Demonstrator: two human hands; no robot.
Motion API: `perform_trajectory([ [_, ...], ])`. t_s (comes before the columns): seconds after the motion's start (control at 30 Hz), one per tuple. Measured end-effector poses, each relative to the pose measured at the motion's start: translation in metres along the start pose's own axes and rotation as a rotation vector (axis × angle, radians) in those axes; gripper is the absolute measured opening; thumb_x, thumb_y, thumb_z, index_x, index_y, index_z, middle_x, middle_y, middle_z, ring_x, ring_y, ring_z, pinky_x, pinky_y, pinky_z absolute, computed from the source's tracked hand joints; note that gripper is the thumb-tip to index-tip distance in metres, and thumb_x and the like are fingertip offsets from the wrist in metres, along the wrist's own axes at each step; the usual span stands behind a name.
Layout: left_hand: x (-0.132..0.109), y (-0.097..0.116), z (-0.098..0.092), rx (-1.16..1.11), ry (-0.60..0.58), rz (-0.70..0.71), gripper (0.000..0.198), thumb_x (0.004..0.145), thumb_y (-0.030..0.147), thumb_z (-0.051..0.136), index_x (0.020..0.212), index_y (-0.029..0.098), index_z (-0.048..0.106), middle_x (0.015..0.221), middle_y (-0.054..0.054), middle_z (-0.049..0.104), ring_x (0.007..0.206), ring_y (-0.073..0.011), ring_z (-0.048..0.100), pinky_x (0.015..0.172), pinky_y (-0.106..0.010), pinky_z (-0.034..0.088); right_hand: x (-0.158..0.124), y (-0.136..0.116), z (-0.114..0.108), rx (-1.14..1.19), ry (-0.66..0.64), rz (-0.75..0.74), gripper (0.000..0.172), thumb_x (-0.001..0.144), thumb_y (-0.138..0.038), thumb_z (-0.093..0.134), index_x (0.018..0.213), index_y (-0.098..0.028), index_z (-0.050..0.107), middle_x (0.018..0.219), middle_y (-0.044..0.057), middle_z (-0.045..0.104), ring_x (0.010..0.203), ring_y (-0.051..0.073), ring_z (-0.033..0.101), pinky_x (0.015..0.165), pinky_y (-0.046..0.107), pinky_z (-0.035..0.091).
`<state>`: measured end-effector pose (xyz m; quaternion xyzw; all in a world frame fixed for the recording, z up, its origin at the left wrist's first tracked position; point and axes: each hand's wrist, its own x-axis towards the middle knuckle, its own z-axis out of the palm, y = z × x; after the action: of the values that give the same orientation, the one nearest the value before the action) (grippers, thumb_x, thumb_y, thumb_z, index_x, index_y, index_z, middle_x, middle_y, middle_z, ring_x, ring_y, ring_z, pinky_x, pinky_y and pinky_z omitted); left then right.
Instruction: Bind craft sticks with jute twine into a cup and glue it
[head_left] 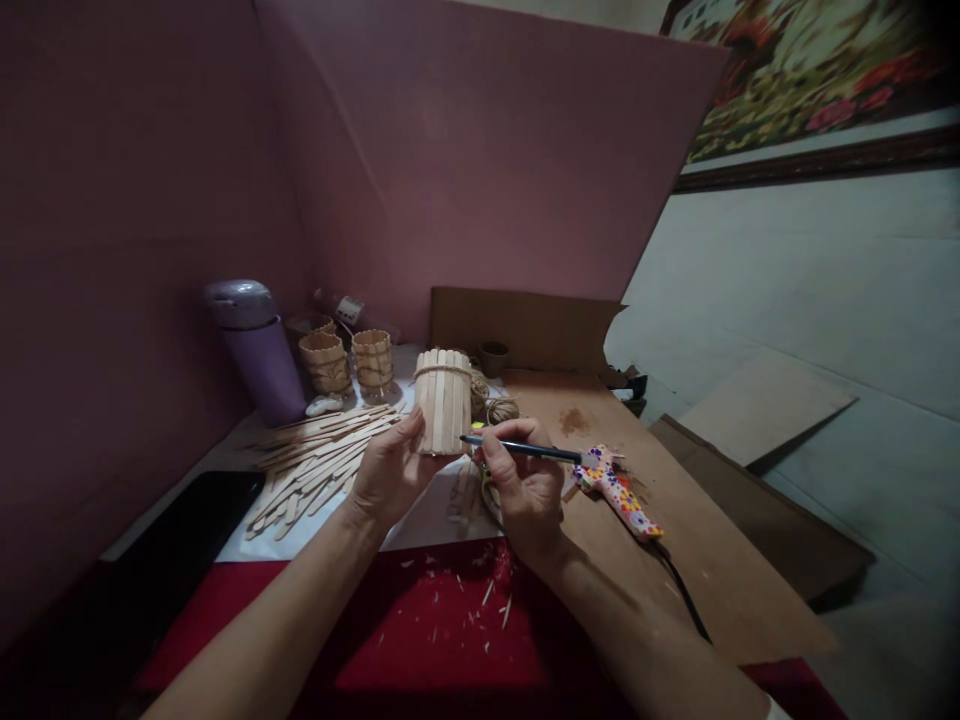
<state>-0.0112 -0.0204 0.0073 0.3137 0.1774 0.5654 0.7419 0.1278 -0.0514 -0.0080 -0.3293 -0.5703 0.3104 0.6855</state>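
A small cup made of upright wooden craft sticks (444, 405), with twine tied round its upper part, is held up in my left hand (394, 465). The thumb presses its left side, and the other fingers are partly hidden beneath it. Between the thumb and fingers of my right hand (525, 485) is a dark pen (536, 451). Its tip points left, at the lower right of the cup; whether it touches the wood I cannot tell. Behind the cup lie balls of twine (502, 410), partly covered by it.
Loose craft sticks (322, 470) lie left, near a purple bottle (259, 350) and twine-wrapped stick cups (373, 362). A flower-patterned glue gun (619, 495) with a cord rests on brown board (720, 560) at right. A black phone-like slab (195, 520) and wood shavings (487, 595) are nearer.
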Motion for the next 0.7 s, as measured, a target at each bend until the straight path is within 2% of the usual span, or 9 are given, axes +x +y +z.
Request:
perform_trajectory([
  [0.17, 0.0003, 0.0005, -0.0003, -0.004, -0.001, 0.004, 0.045, 0.082, 0.027, 0.059, 0.124, 0.01, 0.057, 0.104, -0.014, 0.071, 0.102, -0.0295, 0.064, 0.091, -0.043, 0.051, -0.0006, 0.0008, -0.0009, -0.024, 0.0, 0.002, 0.013, 0.087, -0.035, 0.059, 0.088, -0.022, 0.056, 0.076, 0.0, 0.061, 0.068, 0.014, 0.059, 0.065, 0.029, 0.048],
  [0.4, 0.0006, -0.0002, -0.0021, -0.014, 0.011, 0.002, 0.037, 0.083, 0.027, 0.056, 0.114, 0.008, 0.061, 0.105, -0.015, 0.07, 0.104, -0.0293, 0.063, 0.093, -0.043, 0.05, -0.0002, 0.0011, -0.0006, -0.024, -0.006, 0.015, 0.014, 0.087, -0.035, 0.059, 0.088, -0.022, 0.055, 0.076, 0.0, 0.06, 0.069, 0.015, 0.059, 0.066, 0.03, 0.048],
  [0.7, 0.0006, 0.0004, -0.0023, -0.024, 0.035, 0.006, 0.043, 0.08, 0.027, 0.06, 0.12, 0.01, 0.059, 0.104, -0.013, 0.07, 0.104, -0.03, 0.063, 0.092, -0.044, 0.05, 0.0009, 0.0004, -0.0013, -0.059, 0.022, 0.0, 0.014, 0.087, -0.035, 0.059, 0.085, -0.022, 0.055, 0.073, -0.001, 0.06, 0.066, 0.014, 0.059, 0.064, 0.029, 0.048],
])
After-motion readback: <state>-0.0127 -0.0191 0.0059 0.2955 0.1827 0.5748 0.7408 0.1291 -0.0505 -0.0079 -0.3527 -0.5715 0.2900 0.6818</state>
